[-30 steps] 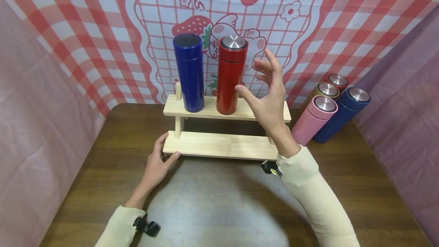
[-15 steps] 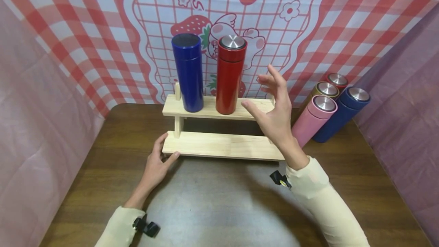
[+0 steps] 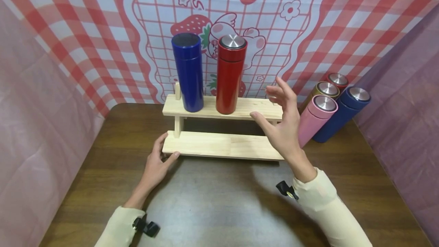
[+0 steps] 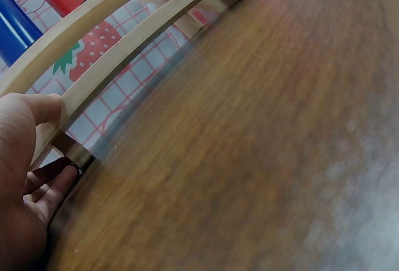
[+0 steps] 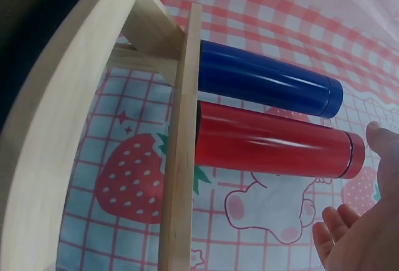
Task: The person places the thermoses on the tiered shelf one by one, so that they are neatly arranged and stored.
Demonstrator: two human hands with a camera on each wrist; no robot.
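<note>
A two-tier wooden shelf stand (image 3: 219, 145) is on the table. On its upper tier a blue thermos bottle (image 3: 189, 73) and a red thermos bottle (image 3: 230, 79) stand upright, side by side. My left hand (image 3: 158, 165) grips the left end of the lower tier; in the left wrist view its thumb (image 4: 47, 106) lies on the board's front edge and the other fingers bend in below it. My right hand (image 3: 282, 125) is in the air by the stand's right end, fingers spread and slightly bent, holding nothing. It overlaps the stand's right end in the head view.
Right of the stand, a pink thermos (image 3: 317, 119), a dark blue thermos (image 3: 344, 113), a gold thermos (image 3: 326, 88) and another red thermos (image 3: 337, 80) stand bunched together. A strawberry-print cloth (image 3: 264, 18) hangs close behind, with pink curtains (image 3: 44, 125) at both sides.
My right hand has moved away from the red thermos, down and to the right, fingers still spread. My left hand stays on the stand's lower left end, and the bottles have not moved.
</note>
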